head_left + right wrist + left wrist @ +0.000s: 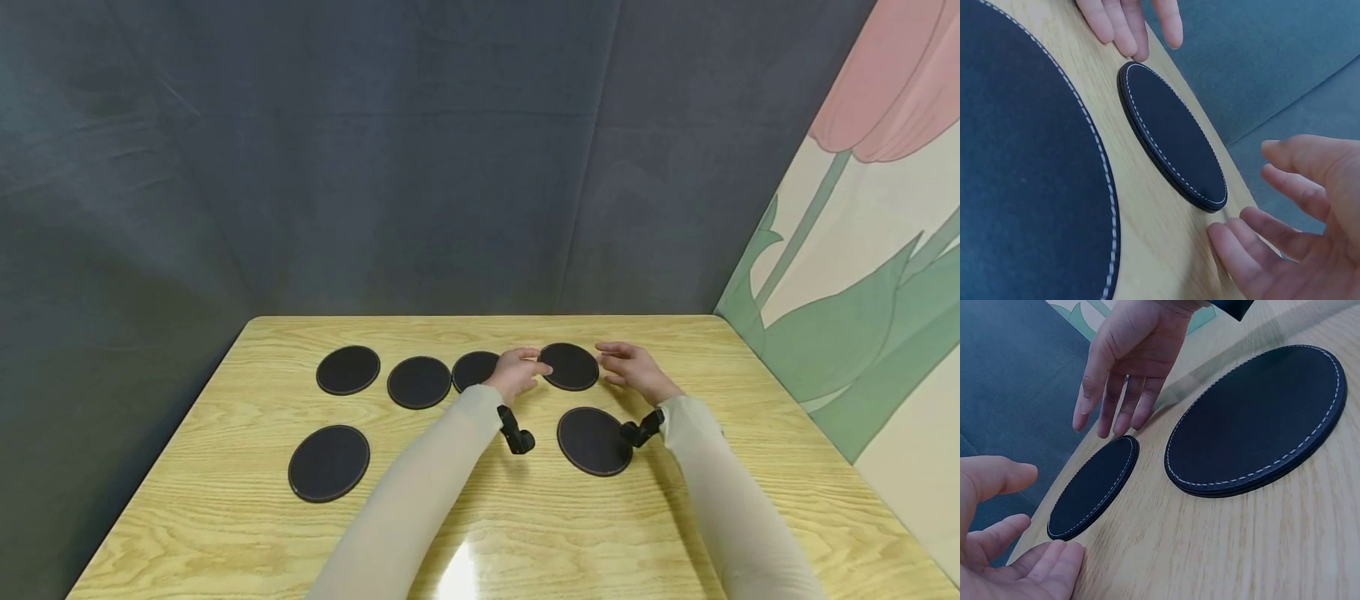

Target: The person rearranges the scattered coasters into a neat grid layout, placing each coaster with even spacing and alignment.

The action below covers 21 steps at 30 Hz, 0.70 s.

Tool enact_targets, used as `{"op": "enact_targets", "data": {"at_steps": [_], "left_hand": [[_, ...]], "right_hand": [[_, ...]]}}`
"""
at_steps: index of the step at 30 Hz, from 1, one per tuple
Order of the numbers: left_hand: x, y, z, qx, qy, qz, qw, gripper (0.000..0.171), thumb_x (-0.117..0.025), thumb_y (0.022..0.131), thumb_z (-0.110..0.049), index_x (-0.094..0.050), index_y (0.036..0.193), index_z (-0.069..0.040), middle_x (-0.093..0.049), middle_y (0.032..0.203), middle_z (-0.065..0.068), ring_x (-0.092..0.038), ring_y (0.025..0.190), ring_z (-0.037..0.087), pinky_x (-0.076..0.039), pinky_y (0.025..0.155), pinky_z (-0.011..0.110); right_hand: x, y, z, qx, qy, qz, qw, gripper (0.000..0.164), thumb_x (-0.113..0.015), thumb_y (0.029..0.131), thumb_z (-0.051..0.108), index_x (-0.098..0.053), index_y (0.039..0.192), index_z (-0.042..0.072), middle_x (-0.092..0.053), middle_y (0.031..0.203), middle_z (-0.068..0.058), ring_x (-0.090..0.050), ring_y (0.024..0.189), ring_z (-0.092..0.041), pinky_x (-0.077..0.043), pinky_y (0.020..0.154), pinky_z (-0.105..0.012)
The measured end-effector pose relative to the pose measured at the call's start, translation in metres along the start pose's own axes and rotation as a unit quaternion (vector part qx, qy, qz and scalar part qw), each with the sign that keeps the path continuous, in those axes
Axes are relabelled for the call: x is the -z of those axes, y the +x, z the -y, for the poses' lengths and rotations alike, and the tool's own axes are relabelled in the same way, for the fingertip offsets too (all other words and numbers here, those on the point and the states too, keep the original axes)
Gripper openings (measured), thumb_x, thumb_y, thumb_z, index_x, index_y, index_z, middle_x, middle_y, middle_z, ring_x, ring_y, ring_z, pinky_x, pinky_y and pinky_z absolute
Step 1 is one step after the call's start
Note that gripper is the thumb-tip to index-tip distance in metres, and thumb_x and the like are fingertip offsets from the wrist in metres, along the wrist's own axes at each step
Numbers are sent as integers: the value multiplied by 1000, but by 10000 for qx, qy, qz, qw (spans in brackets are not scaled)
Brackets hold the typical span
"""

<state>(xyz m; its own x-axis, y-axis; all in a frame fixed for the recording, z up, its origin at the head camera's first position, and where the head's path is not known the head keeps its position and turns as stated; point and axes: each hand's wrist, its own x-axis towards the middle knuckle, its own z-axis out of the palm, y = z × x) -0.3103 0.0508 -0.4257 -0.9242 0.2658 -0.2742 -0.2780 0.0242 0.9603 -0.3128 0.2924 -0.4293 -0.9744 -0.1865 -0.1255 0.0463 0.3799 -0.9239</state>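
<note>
A round black coaster (568, 367) with pale stitching round its edge lies flat on the table, between my two hands. At its left edge is my left hand (517, 372), fingers relaxed and fingertips right at the rim in the left wrist view. My right hand (634, 371) is just off the opposite edge, its fingers (1235, 250) loosely spread close to the tabletop. Neither hand holds anything. Nearer to me, a second black coaster (594, 442) lies beneath my right wrist, partly overlapped by the wrist camera.
Other black coasters lie to the left: one partly behind my left hand (472, 371), one beside it (419, 382), one at the back left (348, 370) and one at the front left (329, 463). Dark cloth (420, 167) rises behind the wooden table (225, 533); a flowered wall (862, 317) stands right.
</note>
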Motion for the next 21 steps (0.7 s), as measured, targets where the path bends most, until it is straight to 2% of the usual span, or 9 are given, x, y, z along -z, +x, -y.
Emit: {"op": "enact_targets", "data": {"at_steps": [6, 13, 16, 21], "left_hand": [[-2, 2, 2, 35, -71, 31, 10000, 56, -68, 88, -7, -49, 141, -4, -44, 147, 15, -48, 130, 37, -45, 105, 39], [-4, 7, 8, 14, -168, 88, 9998, 59, -68, 88, -6, -46, 143, -4, -41, 150, 13, -44, 134, 33, -45, 104, 38], [-5, 8, 9, 44, -206, 22, 9998, 59, -68, 86, -4, -48, 142, -5, -42, 149, 13, -45, 134, 33, -46, 104, 38], [-7, 6, 8, 31, -211, -105, 9997, 59, -69, 84, -1, -50, 140, -6, -42, 149, 14, -46, 132, 31, -49, 100, 38]], "right_hand": [[-2, 2, 1, -94, -12, 116, 9999, 52, -49, 102, 17, -35, 144, -10, -34, 148, -30, -38, 135, -39, -47, 102, -38], [-6, 4, 3, -164, -31, 114, 9998, 51, -50, 101, 15, -36, 143, -11, -36, 147, -31, -41, 133, -38, -49, 100, -37], [-7, 6, 2, -144, 11, 131, 9998, 50, -50, 101, 12, -37, 142, -12, -37, 146, -31, -49, 126, -31, -49, 99, -37], [-10, 7, 4, -164, 266, 81, 9995, 49, -49, 100, 9, -36, 141, -14, -37, 144, -33, -60, 102, -7, -51, 96, -36]]}}
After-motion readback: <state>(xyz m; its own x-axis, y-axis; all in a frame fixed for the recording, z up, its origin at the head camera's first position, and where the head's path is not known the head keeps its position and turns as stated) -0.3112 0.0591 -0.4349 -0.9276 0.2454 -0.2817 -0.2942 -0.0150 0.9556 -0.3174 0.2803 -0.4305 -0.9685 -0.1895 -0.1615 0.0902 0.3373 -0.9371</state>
